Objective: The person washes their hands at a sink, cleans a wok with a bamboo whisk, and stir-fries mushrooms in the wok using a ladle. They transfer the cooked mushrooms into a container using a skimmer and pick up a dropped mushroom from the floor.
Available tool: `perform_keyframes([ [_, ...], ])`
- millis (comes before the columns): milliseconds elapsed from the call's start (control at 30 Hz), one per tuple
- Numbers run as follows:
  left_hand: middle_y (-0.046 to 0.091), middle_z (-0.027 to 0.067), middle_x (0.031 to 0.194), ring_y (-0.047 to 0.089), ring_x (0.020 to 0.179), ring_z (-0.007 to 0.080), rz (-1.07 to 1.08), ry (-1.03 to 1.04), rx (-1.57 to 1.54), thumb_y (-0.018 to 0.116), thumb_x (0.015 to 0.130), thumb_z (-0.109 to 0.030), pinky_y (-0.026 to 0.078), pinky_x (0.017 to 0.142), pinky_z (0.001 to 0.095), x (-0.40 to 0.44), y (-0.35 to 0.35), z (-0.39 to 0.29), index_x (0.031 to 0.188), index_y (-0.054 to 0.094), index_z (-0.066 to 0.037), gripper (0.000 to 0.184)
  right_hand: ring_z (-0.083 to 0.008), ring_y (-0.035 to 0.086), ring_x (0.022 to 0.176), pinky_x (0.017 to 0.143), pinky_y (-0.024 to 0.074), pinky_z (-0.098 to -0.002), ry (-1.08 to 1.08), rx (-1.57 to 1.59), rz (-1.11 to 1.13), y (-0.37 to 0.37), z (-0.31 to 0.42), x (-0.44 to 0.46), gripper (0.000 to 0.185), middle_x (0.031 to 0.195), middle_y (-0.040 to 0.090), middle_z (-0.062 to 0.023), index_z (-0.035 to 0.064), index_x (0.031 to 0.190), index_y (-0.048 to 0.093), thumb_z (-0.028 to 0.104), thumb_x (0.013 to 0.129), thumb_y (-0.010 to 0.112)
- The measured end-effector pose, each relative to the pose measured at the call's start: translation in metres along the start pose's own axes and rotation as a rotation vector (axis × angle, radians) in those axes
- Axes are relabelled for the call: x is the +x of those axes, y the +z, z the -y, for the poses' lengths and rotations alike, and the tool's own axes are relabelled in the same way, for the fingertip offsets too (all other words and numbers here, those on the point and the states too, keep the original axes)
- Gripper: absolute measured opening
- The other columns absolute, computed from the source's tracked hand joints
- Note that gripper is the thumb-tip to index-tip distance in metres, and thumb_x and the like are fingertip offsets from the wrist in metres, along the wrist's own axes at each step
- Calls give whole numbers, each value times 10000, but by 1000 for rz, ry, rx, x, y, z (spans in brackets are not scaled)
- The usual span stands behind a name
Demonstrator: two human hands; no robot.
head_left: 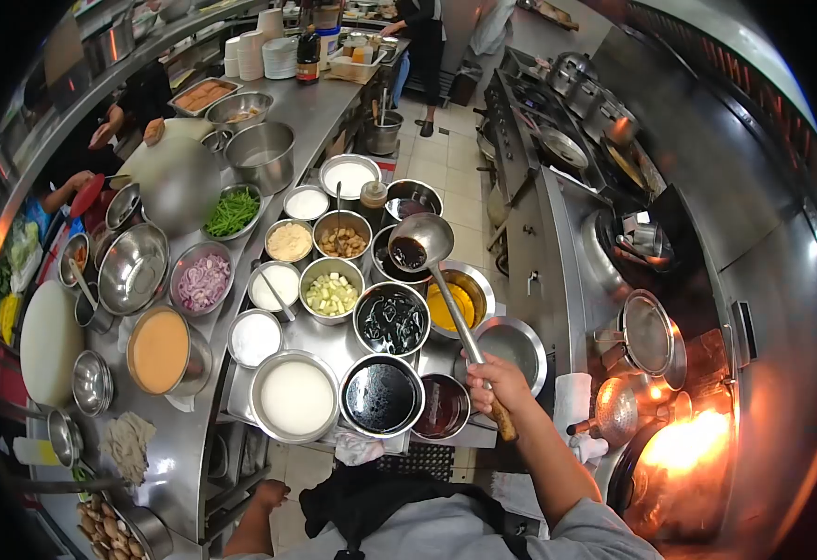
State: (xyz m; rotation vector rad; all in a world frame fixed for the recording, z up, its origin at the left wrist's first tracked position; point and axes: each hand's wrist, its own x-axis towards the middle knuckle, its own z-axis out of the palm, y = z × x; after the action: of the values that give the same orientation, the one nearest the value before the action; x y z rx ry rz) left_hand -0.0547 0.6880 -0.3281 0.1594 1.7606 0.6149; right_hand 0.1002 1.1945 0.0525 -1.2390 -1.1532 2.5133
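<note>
My right hand (pixel 500 381) is closed around the handle of a long metal ladle (pixel 455 313), just above its wooden end. Dark brown liquid lies in the ladle's bowl, which is held above the pots. Under and around it are a pot of dark sauce (pixel 383 396), a pot with glossy dark contents (pixel 391 318), a pot of yellow liquid (pixel 450 305) and a pot of dark red liquid (pixel 442 407). Low by the counter's edge, my left hand (pixel 271 494) hangs with curled fingers; nothing shows in it.
Flames (pixel 686 448) rise from the stove at right, near a perforated skimmer (pixel 616 412) and a strainer (pixel 648 331). Bowls of white powder (pixel 256 339), chopped onion (pixel 202 278) and orange sauce (pixel 160 350) crowd the counter. Another person's hand (pixel 82 180) is at far left; someone stands at the back.
</note>
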Motion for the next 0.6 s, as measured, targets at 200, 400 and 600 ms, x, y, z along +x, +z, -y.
perform_keyframes([
  [200,599,128,917,648,876,244,297,384,1178,622,740,-190,513,653,385,4,-6,4,935,575,-66,236,-62,368,386,320,310,-219,12,166,87,-5,4,-7,318,635,437,1,61,1196,475,90,880,492],
  [400,633,106,815,625,790,331,112,533,1067,757,626,-210,492,648,454,21,-4,36,835,586,-84,299,-60,421,415,344,368,-220,80,526,309,-31,7,-30,408,675,444,0,0,1306,402,122,918,442],
  [600,634,115,810,628,775,324,37,61,98,763,604,-183,500,654,436,20,14,26,833,596,-88,298,-128,485,473,397,432,-296,-88,874,650,-83,-9,-174,534,731,471,-30,-20,1413,251,197,938,362],
])
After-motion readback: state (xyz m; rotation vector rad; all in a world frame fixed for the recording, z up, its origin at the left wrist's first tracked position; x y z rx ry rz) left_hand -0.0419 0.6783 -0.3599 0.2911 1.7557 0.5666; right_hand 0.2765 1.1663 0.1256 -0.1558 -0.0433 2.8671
